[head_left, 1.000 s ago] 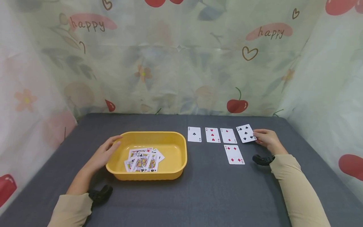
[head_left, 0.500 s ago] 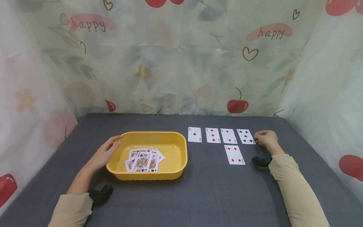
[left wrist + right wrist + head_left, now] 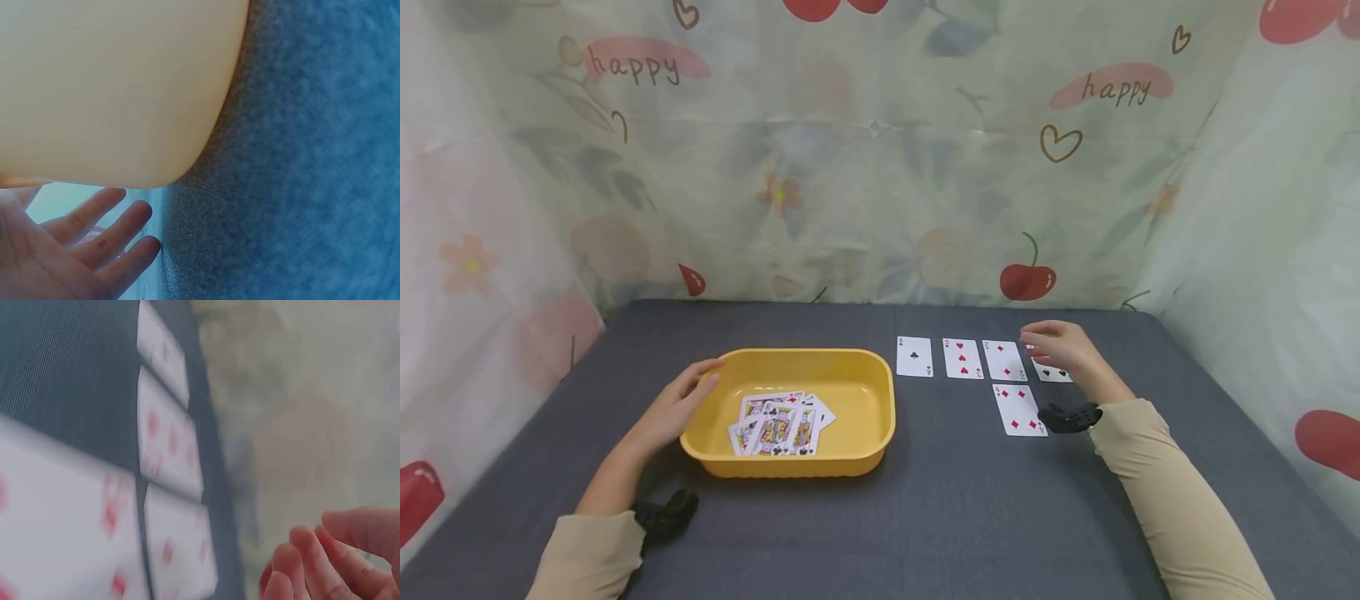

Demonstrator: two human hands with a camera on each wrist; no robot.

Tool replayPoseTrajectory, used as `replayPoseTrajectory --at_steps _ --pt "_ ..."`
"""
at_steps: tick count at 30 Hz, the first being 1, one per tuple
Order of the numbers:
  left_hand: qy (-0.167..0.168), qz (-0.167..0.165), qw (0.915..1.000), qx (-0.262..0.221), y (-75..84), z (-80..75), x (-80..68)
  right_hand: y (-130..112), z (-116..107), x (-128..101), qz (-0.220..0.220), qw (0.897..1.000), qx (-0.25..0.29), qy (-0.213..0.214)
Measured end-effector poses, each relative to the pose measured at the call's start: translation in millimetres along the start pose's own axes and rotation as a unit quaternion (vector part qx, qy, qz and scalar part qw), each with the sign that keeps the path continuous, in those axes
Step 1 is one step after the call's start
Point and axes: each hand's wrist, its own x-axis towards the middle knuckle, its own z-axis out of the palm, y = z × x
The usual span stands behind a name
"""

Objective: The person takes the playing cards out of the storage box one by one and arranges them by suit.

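Observation:
My left hand [image 3: 687, 393] rests with relaxed fingers against the left rim of a yellow tub [image 3: 805, 357]. Several face cards [image 3: 777, 426] lie in the tub. Right of it lies a row of cards: an ace of clubs [image 3: 914, 357], a three of hearts [image 3: 962, 358], a diamonds card [image 3: 1004, 360] and a spades card [image 3: 1052, 374]. A four of diamonds [image 3: 1019, 409] lies below the row. My right hand [image 3: 1055, 345] hovers over the spades card, loosely curled and holding nothing. The left wrist view shows my fingers [image 3: 94, 240] beside the tub wall [image 3: 112, 87]. In the right wrist view, blurred cards [image 3: 167, 432] lie beyond my fingers [image 3: 325, 562].
The grey felt table [image 3: 925, 500] is walled in by a patterned plastic curtain [image 3: 865, 167] at the back and both sides. Black wrist mounts [image 3: 664, 512] sit at both cuffs.
My right hand has let go of the spades card, which now lies flat at the row's right end. The hand has lifted and moved left above it. The left hand has not moved.

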Motion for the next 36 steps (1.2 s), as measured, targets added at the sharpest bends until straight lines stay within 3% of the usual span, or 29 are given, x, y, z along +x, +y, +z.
replayPoseTrajectory --at_steps 5,10,22,36 --pt "-0.001 -0.001 1.0 0.0 1.2 0.2 -0.8 -41 23 -16 -0.077 0.994 0.021 -0.078" --pt "-0.004 -0.003 1.0 -0.004 1.9 1.0 -1.1 -68 49 -24 -0.126 0.982 0.025 -0.136" --pt "-0.009 -0.011 0.9999 -0.002 3.3 -0.3 -0.7 -137 109 -45 -0.175 0.954 0.026 -0.242" --pt "-0.006 -0.003 1.0 -0.001 1.6 -0.2 0.2 -175 187 -35 -0.201 0.922 -0.02 -0.331"
